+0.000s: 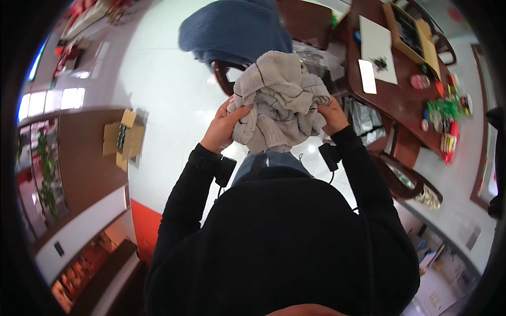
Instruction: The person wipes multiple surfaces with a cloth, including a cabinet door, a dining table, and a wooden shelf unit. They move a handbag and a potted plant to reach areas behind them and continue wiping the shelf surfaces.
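Observation:
A crumpled grey towel with dark stripes is held up in front of my body between both hands. My left hand grips its left edge, thumb on top. On the opposite edge, my right hand holds the cloth, with some fingers hidden behind it. Just beyond the towel, a blue fleece cloth is draped over a wooden chair.
At right stands a dark wooden table with a white phone-like slab, an open cardboard box and bottles. A silver plastic bag hangs beside it. Another open carton sits on the left.

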Demonstrator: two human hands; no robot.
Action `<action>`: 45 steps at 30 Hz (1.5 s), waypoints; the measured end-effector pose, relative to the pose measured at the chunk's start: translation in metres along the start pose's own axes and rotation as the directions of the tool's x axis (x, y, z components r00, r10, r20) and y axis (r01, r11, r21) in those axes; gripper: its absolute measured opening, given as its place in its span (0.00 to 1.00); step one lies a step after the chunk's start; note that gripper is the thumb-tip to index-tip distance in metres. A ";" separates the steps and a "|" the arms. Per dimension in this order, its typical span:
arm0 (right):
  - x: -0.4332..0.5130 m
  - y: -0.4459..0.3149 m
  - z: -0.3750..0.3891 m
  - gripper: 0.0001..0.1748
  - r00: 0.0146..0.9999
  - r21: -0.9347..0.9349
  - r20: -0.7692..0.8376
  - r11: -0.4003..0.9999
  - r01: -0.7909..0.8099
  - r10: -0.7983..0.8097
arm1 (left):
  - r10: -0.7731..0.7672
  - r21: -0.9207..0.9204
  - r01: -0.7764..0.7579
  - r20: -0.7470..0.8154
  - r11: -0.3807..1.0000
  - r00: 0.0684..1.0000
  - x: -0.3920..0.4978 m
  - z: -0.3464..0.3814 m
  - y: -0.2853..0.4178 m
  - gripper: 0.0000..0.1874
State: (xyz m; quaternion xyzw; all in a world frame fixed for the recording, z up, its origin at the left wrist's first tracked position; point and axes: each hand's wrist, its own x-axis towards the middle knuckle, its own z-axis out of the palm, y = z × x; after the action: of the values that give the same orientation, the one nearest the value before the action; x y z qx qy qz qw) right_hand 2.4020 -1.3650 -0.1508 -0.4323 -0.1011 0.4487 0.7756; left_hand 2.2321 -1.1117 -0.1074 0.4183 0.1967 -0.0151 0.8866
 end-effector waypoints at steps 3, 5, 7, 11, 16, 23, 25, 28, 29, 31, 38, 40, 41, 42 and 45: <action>0.032 -0.001 0.011 0.25 0.989 -0.051 0.129 0.996 -0.072 0.078 | 0.047 -0.022 -0.049 -0.074 0.999 0.996 -0.030 -0.020 0.010 0.25; 0.051 0.004 0.030 0.26 0.969 -0.055 0.223 0.994 -0.094 0.104 | 0.094 0.044 -0.088 -0.142 0.995 0.985 -0.056 -0.037 0.017 0.26; 0.067 0.013 0.057 0.25 0.964 -0.137 0.222 0.983 -0.121 0.149 | 0.165 0.115 -0.147 -0.169 0.982 0.972 -0.083 -0.055 0.027 0.28; 0.110 0.034 0.135 0.29 0.857 -0.011 0.407 0.939 -0.343 0.317 | 0.307 0.295 -0.214 -0.317 0.931 0.898 -0.128 -0.090 0.046 0.28; 0.160 0.093 0.271 0.31 0.757 -0.717 0.523 0.682 0.144 0.390 | 0.411 0.378 -0.256 -0.420 0.890 0.809 -0.204 -0.164 0.078 0.28; 0.249 0.177 0.437 0.13 0.734 -0.444 0.641 0.888 0.118 0.223 | 0.545 0.656 0.056 -0.668 0.753 0.506 -0.359 -0.309 0.095 0.18; 0.255 0.238 0.475 0.13 0.594 -0.427 0.800 0.775 0.465 0.085 | 0.772 0.846 0.131 -0.527 0.517 0.355 -0.389 -0.350 0.087 0.27; 0.258 0.327 0.534 0.16 0.334 -0.547 0.596 0.065 0.834 0.730 | 0.450 0.645 0.631 -0.760 0.432 0.468 -0.437 -0.398 0.078 0.42; 0.257 0.345 0.549 0.17 0.339 -0.642 0.699 0.343 0.686 0.630 | 0.533 0.656 0.593 -0.743 0.466 0.404 -0.450 -0.405 0.075 0.42; 0.272 0.361 0.586 0.20 0.417 -0.722 0.692 0.557 0.411 0.590 | 0.619 0.641 0.527 -0.745 0.559 0.249 -0.465 -0.414 0.070 0.45; 0.268 0.351 0.691 0.27 0.241 -0.595 0.776 0.553 0.583 0.583 | 0.791 0.794 0.222 -0.599 0.566 0.126 -0.419 -0.426 0.111 0.64; 0.270 0.344 0.707 0.25 0.050 -0.538 0.794 0.662 0.523 0.606 | 0.838 0.838 0.129 -0.541 0.531 0.066 -0.404 -0.429 0.133 0.62; 0.274 0.338 0.713 0.23 -0.026 -0.592 0.733 0.657 0.468 0.679 | 0.837 0.843 0.168 -0.532 0.511 0.124 -0.401 -0.434 0.145 0.59; 0.281 0.333 0.719 0.22 -0.072 -0.621 0.708 0.668 0.410 0.703 | 0.841 0.855 0.197 -0.513 0.481 0.174 -0.397 -0.437 0.157 0.56; 0.313 0.316 0.732 0.21 -0.075 -0.573 0.706 0.630 0.524 0.704 | 0.674 0.738 0.172 -0.670 0.653 0.312 -0.396 -0.447 0.187 0.36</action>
State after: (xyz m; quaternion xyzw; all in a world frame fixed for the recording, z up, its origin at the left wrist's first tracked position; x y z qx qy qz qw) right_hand 1.9915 -0.6243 -0.0199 -0.2394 -0.7714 0.5772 0.1202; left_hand 1.7523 -0.7105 -0.0825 0.6776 0.5583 0.3044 0.3695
